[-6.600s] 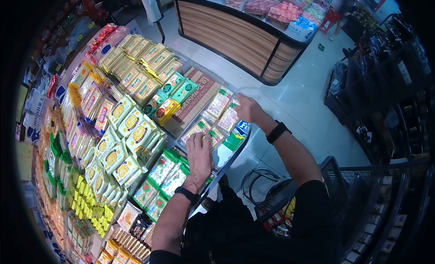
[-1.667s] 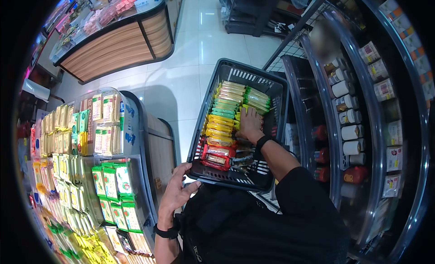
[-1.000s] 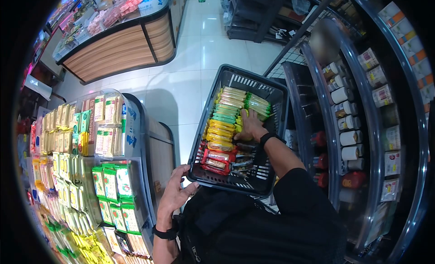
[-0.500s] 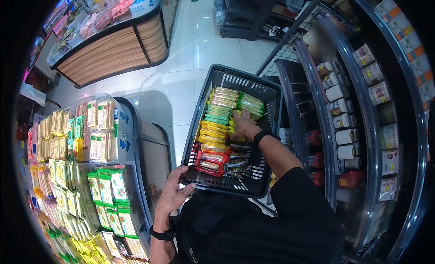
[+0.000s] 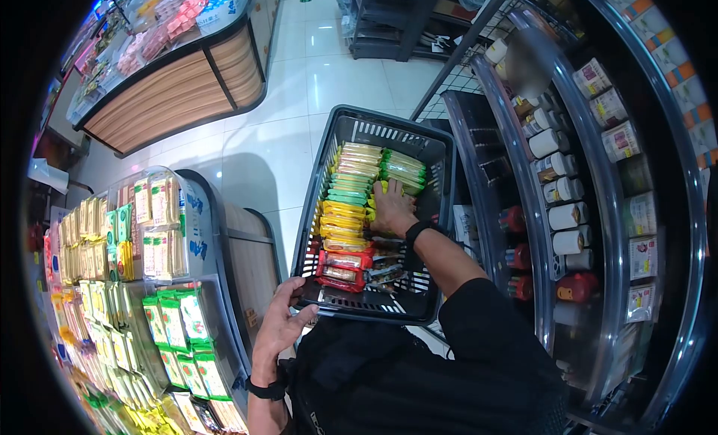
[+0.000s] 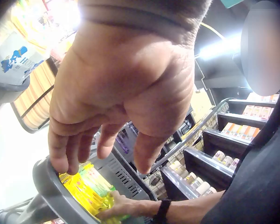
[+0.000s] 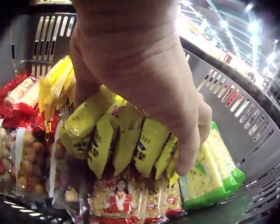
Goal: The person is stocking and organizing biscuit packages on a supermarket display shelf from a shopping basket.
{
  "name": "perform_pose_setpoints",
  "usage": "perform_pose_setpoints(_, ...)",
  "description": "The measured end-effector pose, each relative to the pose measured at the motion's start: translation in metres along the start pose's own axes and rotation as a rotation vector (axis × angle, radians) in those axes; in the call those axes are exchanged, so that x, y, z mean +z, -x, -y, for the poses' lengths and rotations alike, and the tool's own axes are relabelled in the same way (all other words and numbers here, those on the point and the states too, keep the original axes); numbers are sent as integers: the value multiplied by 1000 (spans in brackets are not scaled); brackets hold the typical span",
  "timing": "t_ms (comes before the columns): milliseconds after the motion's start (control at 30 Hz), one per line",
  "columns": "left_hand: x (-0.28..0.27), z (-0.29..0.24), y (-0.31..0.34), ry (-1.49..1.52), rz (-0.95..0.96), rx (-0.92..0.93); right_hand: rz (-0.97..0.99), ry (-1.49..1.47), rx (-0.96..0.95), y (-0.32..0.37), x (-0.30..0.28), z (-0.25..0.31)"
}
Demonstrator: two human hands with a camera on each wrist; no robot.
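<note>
A black plastic shopping basket [image 5: 441,233] holds rows of wrapped snacks. My right hand [image 5: 393,209] reaches down into it and grips a row of small yellow packets [image 7: 147,144], thumb at one end and fingers at the other. Green-edged biscuit packs [image 7: 210,172] lie beside that row, and clear bags of round snacks [image 7: 25,161] lie on the other side. Yellow packs [image 5: 345,224] and red packs [image 5: 344,270] line the basket's left side. My left hand [image 5: 280,319] is at the basket's near-left corner, fingers extended at the rim and thumb apart, nothing in its grasp.
A display stand of packaged biscuits [image 5: 179,315] stands at left. Tiered black shelves with jars [image 5: 568,216] rise close at right. A wood-panelled counter [image 5: 164,91] stands beyond the tiled floor [image 5: 288,151].
Earlier both hands were on biscuit packs at the display stand; since then they have moved to the basket. Over the last second the basket shifts slightly left in view, the right hand still inside.
</note>
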State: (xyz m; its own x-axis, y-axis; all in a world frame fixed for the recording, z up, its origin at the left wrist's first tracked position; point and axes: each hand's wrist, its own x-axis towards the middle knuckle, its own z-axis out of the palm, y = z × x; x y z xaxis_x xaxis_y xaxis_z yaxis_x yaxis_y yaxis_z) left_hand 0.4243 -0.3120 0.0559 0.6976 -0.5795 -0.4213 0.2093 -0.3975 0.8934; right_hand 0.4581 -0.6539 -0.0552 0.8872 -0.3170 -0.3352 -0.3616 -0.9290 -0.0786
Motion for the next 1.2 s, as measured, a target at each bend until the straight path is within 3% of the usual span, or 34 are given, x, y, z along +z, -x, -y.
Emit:
perform_pose_setpoints(633, -2, -2, -1, -2, 16, -27, -30, -123, 55, 6, -11, 2)
perform_pose_setpoints(867, 4, 0, -2, -22, -3, -14, 190, -149, 74, 8, -18, -6)
perform_pose_setpoints(1033, 6, -3, -8, -9, 72, -36, 293, -106, 100, 11, -15, -3)
perform_pose_setpoints(1200, 27, -15, -42, 185, 272, -110, 277, -302, 96, -3, -3, -20)
